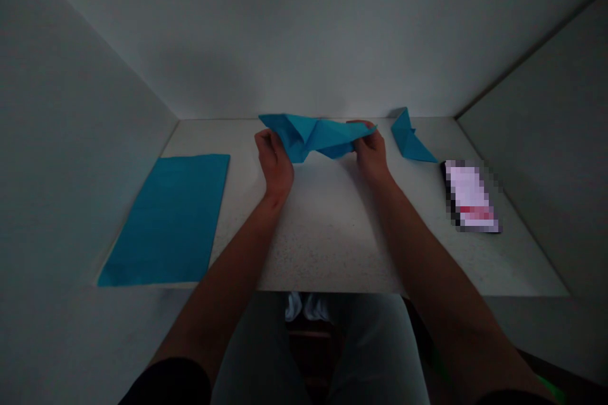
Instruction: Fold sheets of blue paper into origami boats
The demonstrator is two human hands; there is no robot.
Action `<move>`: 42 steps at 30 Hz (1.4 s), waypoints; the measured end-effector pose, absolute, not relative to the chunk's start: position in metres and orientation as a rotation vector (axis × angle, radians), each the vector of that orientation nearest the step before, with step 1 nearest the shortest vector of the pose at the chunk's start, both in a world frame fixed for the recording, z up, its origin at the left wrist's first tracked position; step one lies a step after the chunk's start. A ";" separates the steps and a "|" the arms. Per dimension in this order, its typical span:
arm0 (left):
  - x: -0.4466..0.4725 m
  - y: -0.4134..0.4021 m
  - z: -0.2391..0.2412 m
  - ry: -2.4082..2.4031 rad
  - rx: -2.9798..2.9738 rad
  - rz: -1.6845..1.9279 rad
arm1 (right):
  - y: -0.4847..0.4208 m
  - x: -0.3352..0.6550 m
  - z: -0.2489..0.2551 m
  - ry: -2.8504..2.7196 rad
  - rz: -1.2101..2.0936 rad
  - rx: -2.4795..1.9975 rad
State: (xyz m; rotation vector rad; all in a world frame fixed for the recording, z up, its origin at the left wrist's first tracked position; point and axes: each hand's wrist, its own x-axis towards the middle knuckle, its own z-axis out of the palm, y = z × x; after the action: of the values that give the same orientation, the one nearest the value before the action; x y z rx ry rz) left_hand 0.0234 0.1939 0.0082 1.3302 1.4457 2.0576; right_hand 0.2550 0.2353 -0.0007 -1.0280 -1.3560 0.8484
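A creased sheet of blue paper (pixel 327 134), partly folded, is held up over the far middle of the white tabletop (pixel 332 234). My left hand (pixel 276 161) grips its left part from below, the fingertips partly hidden behind the paper. At the paper's right end, my right hand (pixel 371 149) has its fingers closed around the edge. Several fold lines and open pockets show along the sheet. Just beyond my right hand, a smaller folded blue paper piece (pixel 409 138) stands on the table near the back wall.
A flat stack of blue paper (pixel 171 221) lies at the left, reaching the front edge. On the right rests a phone (pixel 472 196) with a lit, blurred screen. Walls enclose the table at the back (pixel 304 31), left and right. My legs are below the front edge.
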 end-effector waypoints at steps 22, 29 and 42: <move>0.017 0.199 0.001 1.476 1.308 1.927 | 0.263 0.294 -0.014 -1.204 0.693 -1.017; 0.020 0.202 -0.001 1.285 1.346 1.684 | 0.250 0.297 -0.009 -1.230 1.010 -1.021; 0.026 0.207 -0.004 1.150 1.226 1.461 | 0.238 0.276 -0.011 -1.429 1.130 -0.985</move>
State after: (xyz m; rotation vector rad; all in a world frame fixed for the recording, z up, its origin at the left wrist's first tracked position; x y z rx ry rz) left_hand 0.0256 0.2066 -0.0036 1.2258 1.1503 1.4608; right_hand 0.2755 0.2382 -0.0107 -0.9849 -1.4289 1.1297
